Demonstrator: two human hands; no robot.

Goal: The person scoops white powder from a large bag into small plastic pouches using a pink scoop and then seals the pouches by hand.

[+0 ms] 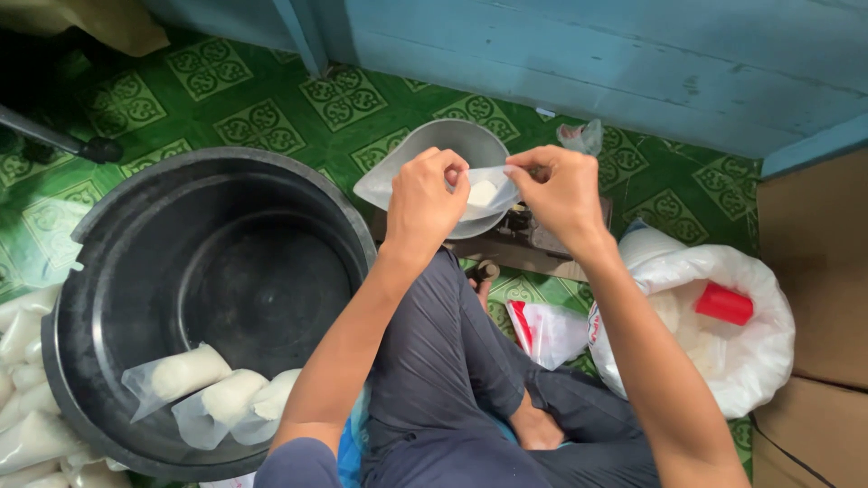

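Note:
My left hand point(425, 201) and my right hand point(561, 192) together hold a small clear plastic bag point(485, 192) by its mouth, with a lump of white powder inside. The bag hangs over a grey metal scale pan point(425, 149) on the green patterned floor. A large black plastic tub point(136, 262) stands to the left, holding three filled small bags point(212, 393) near its front wall.
A big white sack point(750, 343) of white powder with a red scoop point(723, 303) stands at the right, next to cardboard boxes point(814, 262). A pack of empty bags point(547, 330) lies by my knee. More filled bags point(23, 398) lie at the far left. A blue wooden wall point(588, 54) runs behind.

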